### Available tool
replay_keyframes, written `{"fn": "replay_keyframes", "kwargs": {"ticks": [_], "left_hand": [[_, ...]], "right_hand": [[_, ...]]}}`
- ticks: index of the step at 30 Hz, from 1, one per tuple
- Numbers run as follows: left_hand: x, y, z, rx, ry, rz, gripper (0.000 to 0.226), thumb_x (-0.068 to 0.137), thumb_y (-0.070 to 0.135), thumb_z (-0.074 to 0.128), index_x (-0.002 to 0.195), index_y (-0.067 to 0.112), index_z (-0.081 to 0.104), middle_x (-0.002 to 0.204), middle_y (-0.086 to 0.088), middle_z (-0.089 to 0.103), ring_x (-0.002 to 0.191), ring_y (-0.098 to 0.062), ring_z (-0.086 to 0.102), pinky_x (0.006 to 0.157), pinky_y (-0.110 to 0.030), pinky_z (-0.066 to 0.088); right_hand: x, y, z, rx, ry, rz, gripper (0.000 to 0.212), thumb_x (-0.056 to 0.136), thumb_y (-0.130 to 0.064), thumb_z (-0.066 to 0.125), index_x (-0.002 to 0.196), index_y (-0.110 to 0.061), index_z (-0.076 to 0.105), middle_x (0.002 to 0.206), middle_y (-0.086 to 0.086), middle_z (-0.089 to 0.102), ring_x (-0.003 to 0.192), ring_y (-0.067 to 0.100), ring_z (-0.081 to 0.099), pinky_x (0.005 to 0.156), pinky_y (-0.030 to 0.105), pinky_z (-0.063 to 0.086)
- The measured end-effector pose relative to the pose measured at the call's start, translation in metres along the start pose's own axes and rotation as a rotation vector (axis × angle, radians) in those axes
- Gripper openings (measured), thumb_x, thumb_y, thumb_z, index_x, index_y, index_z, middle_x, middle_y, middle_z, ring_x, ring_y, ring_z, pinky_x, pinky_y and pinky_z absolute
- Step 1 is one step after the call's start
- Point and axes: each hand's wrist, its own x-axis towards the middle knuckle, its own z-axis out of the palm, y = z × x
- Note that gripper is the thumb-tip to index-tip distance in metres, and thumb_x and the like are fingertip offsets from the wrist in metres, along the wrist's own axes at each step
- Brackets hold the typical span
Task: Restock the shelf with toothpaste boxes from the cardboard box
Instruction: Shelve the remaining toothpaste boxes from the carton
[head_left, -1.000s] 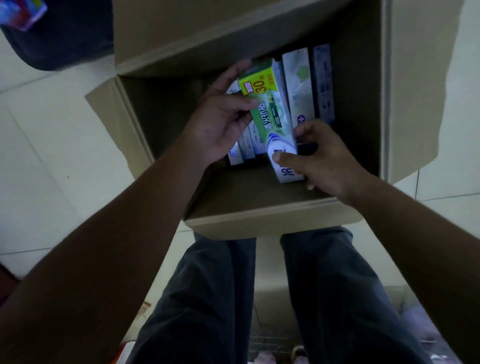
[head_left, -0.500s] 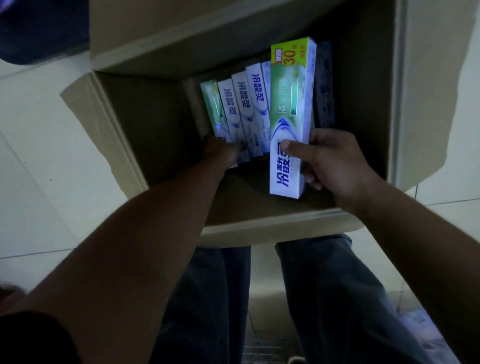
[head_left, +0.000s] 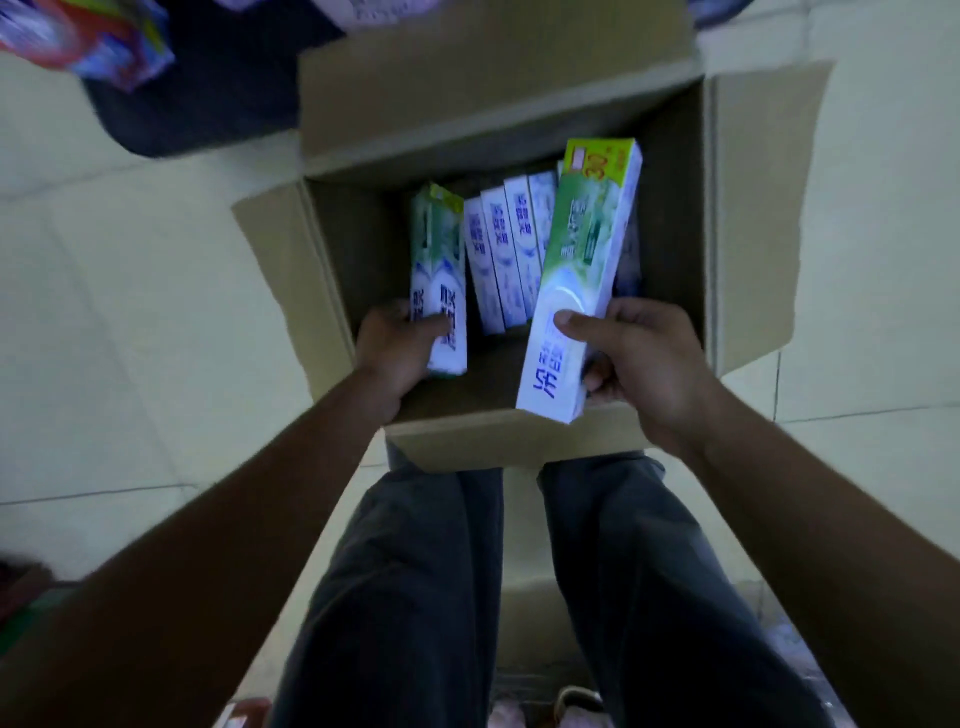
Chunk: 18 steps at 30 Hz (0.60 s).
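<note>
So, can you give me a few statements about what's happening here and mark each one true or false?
1. The cardboard box has its flaps open. True.
2. The left hand grips the left toothpaste box, and the right hand grips the right toothpaste box. True.
3. Nothing remains inside the cardboard box. False: a row of toothpaste boxes stands inside.
4. The cardboard box sits on a table. False: it sits on the tiled floor.
5. The right toothpaste box has a yellow patch at its far end. True.

We seem to be in a shop: a cardboard box (head_left: 493, 441) of matching toothpaste boxes (head_left: 514, 254) sits on a pale tiled floor (head_left: 130, 338), with blurred, colourful packaged goods (head_left: 104, 41) nearby.
</note>
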Motion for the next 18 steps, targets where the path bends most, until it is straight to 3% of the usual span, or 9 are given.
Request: {"fn": "replay_keyframes", "kwargs": {"ticks": [3, 7, 10, 12, 16, 18], "left_hand": [[-0.082, 0.036, -0.047, -0.172, -0.086, -0.014, 0.007, 0.089, 0.019, 0.072, 0.094, 0.024, 0.071, 0.091, -0.004, 0.073, 0.072, -0.013, 0.072, 0.052, -0.031, 0.055], [-0.203, 0.087, -0.11, -0.424, -0.251, 0.022, 0.018, 0.093, 0.018, 0.068, 0.106, 0.028, 0.061, 0.118, -0.017, 0.07, 0.102, -0.037, 0.071, 0.067, -0.039, 0.058], [-0.285, 0.123, -0.153, -0.508, -0.339, 0.119, 0.024, 0.098, 0.008, 0.058, 0.113, 0.027, 0.058, 0.12, -0.019, 0.069, 0.091, -0.031, 0.068, 0.059, -0.034, 0.056], [-0.334, 0.148, -0.182, -0.537, -0.371, 0.226, 0.033, 0.091, 0.004, 0.063, 0.118, 0.023, 0.055, 0.121, -0.019, 0.07, 0.09, -0.029, 0.069, 0.059, -0.034, 0.056], [-0.422, 0.189, -0.231, -0.538, -0.344, 0.451, 0.064, 0.069, 0.002, 0.066, 0.128, 0.027, 0.057, 0.124, -0.015, 0.07, 0.104, -0.034, 0.07, 0.073, -0.042, 0.059], [-0.459, 0.208, -0.248, -0.527, -0.328, 0.527, 0.062, 0.066, 0.009, 0.072, 0.124, 0.03, 0.066, 0.121, -0.014, 0.073, 0.106, -0.035, 0.072, 0.077, -0.044, 0.061]], "right_hand": [[-0.057, -0.028, 0.005, -0.007, -0.04, -0.022, 0.04, 0.084, -0.021, 0.079, 0.097, 0.013, 0.061, 0.068, 0.017, 0.07, 0.041, 0.015, 0.053, 0.044, 0.023, 0.043], [-0.158, -0.087, 0.016, 0.014, -0.108, -0.074, 0.045, 0.078, -0.025, 0.084, 0.097, 0.01, 0.062, 0.071, 0.019, 0.071, 0.042, 0.016, 0.052, 0.046, 0.024, 0.044], [-0.237, -0.136, 0.027, 0.029, -0.177, -0.154, 0.041, 0.069, -0.031, 0.085, 0.093, -0.002, 0.067, 0.079, 0.022, 0.073, 0.045, 0.019, 0.051, 0.048, 0.027, 0.045], [-0.289, -0.172, 0.035, 0.018, -0.224, -0.234, 0.041, 0.069, -0.03, 0.085, 0.091, -0.001, 0.065, 0.08, 0.023, 0.073, 0.044, 0.02, 0.051, 0.045, 0.025, 0.043], [-0.382, -0.232, 0.045, -0.028, -0.301, -0.386, 0.041, 0.065, -0.035, 0.087, 0.091, -0.01, 0.068, 0.089, 0.027, 0.073, 0.057, 0.025, 0.055, 0.047, 0.027, 0.045], [-0.419, -0.254, 0.049, -0.033, -0.348, -0.467, 0.042, 0.065, -0.035, 0.089, 0.095, -0.011, 0.071, 0.092, 0.027, 0.073, 0.066, 0.033, 0.055, 0.047, 0.027, 0.044]]}}
